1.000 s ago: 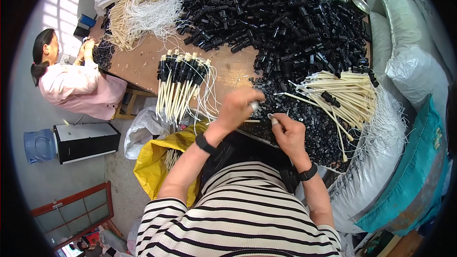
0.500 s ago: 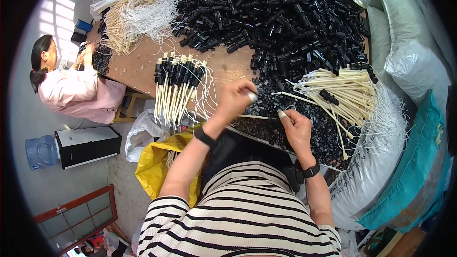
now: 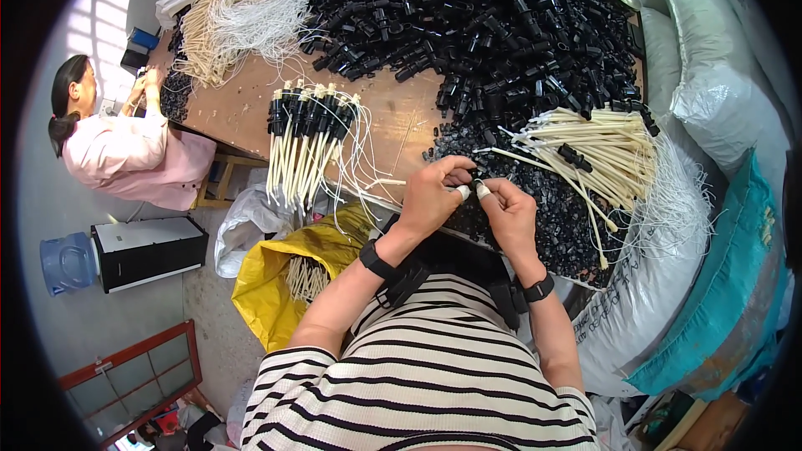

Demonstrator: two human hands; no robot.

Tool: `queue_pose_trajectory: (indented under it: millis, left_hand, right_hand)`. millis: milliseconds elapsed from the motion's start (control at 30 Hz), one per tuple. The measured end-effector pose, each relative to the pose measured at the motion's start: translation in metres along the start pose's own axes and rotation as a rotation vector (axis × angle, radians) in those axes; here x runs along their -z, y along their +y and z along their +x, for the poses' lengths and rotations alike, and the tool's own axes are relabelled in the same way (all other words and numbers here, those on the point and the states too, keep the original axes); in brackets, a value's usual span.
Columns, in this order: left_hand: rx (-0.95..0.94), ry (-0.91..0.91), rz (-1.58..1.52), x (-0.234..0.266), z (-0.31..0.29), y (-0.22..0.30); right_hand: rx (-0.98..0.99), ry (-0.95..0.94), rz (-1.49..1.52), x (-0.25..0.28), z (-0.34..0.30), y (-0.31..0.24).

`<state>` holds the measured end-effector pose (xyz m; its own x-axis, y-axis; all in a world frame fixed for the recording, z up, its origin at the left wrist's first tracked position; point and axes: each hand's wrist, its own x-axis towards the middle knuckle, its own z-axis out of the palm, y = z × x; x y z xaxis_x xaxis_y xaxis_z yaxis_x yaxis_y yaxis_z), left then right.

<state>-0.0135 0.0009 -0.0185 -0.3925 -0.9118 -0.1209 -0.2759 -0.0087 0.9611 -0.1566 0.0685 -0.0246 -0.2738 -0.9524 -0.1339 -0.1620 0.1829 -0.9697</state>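
My left hand (image 3: 430,196) and my right hand (image 3: 511,215) meet at the table's near edge, fingertips almost touching. Each thumb wears a pale cover. A thin cream stick (image 3: 384,183) pokes out to the left behind my left hand; the rest of it is hidden. My right thumb and fingers are pinched on the stick's far end, where something dark shows. The left fingers are curled closed as well, and what they pinch is too small to name. Under and around both hands lie many small black pieces (image 3: 551,238).
A bundle of cream sticks with black fittings (image 3: 313,138) lies left; loose cream sticks (image 3: 589,154) lie right. Black fittings (image 3: 493,25) are heaped at the back. A yellow sack (image 3: 271,284) stands below left, white sacks (image 3: 727,75) at right. Another person (image 3: 125,134) sits at far left.
My left hand has moved right and down to meet the right hand. My right hand has shifted slightly left and up, and the cream stick has moved left and up.
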Motion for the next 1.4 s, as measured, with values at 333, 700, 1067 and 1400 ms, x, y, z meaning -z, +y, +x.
queue_pose_trajectory:
  millis: [333,700,1067,1400]
  left_hand:
    - [-0.121,0.072,-0.017,-0.002,0.001,-0.006]
    - [-0.29,0.102,0.012,0.0,0.005,0.005]
    - [-0.51,0.152,0.258,0.001,0.007,0.004]
    - [-0.601,0.112,0.262,0.007,0.011,0.007]
  right_hand:
    - [0.263,0.038,-0.353,-0.002,-0.004,-0.004]
    - [-0.065,-0.088,0.543,0.005,-0.008,-0.006]
    - [0.344,-0.063,-0.115,0.006,-0.005,-0.013]
    - [0.353,0.004,-0.312,0.007,-0.002,-0.017]
